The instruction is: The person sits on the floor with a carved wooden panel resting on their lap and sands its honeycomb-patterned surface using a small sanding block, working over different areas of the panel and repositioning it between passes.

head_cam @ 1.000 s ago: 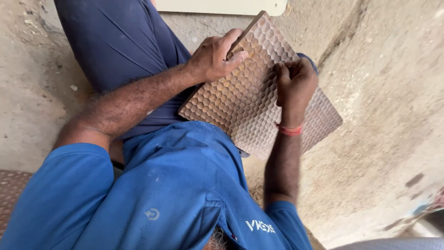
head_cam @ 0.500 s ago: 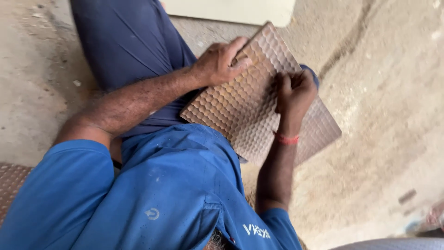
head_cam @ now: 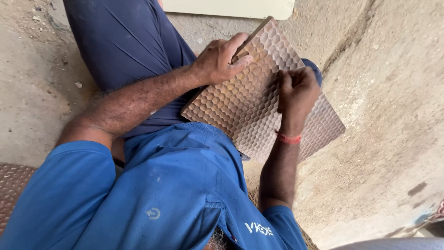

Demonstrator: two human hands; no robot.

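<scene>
At far left I see a brown metal plate with raised diamond pattern (head_cam: 11, 190), only its corner visible on the rough grey concrete floor (head_cam: 32, 88). Next is my blue short-sleeve work shirt (head_cam: 152, 194) and dark blue trousers (head_cam: 129, 51). My left hand (head_cam: 222, 60) grasps the upper edge of the square brown wooden board with carved honeycomb dimples (head_cam: 245, 106), thumb on the face, fingers behind. The board rests tilted on my lap, approx. center of view. My right hand (head_cam: 296, 90), w/ a red thread bracelet (head_cam: 288, 138) at the wrist, is clenched on the board surface; I cannot tell if it holds a tool. A pale cream panel (head_cam: 231, 8) lies at the top.
</scene>
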